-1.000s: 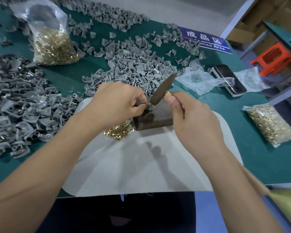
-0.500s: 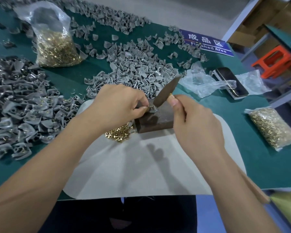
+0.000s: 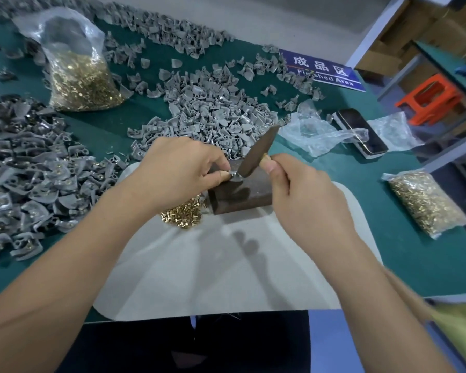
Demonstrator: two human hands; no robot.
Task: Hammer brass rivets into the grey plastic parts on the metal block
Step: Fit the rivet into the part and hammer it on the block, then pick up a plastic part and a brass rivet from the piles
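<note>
The left hand (image 3: 178,170) pinches a small grey part (image 3: 233,174) on top of the dark metal block (image 3: 240,193). The right hand (image 3: 307,195) holds a hammer (image 3: 257,152), w/ its head touching the part. Loose brass rivets (image 3: 183,215) lie just beside the block (left side). Grey parts (image 3: 215,114) are piled behind.

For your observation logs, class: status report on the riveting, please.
Left hand pinching grey part on metal block. Right hand gripping hammer, head on the part. Nothing obstructing.
</note>
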